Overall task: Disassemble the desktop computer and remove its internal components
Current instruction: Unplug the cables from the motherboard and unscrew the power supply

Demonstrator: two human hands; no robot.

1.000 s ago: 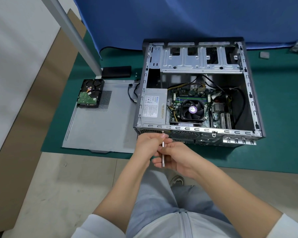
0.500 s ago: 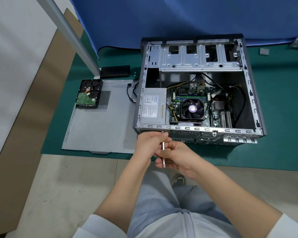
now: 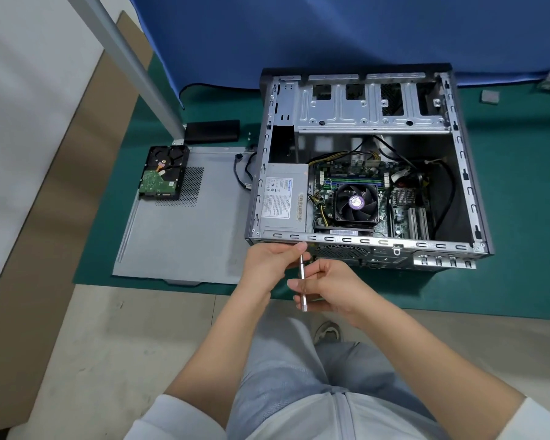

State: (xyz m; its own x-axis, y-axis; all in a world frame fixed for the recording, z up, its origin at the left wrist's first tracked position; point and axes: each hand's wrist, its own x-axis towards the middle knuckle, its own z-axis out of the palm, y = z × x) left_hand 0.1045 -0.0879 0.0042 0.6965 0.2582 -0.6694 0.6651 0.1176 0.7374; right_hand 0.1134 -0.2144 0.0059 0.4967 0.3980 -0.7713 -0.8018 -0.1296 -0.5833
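Computer case [image 3: 362,160], side open, lying on the green mat [image 3: 521,249] near its front edge. Left hand [image 3: 270,265] curls its grip round the top of a slim metal screwdriver [image 3: 302,282]; right hand [image 3: 327,287] pinches its lower shaft. Tip hidden behind fingers at the case's rear panel. Hard drive [image 3: 162,174] on the removed side panel [image 3: 185,236], far-left corner.

Green mat [image 3: 521,217] on pale floor [image 3: 108,360]. Blue cloth [image 3: 331,36] hangs along mat's far edge. Grey metal pole [image 3: 131,71] slants to mat's far-left corner. Brown cardboard [image 3: 45,201] lies off mat's left edge. 1 small grey block [image 3: 490,97] nr far-right corner.
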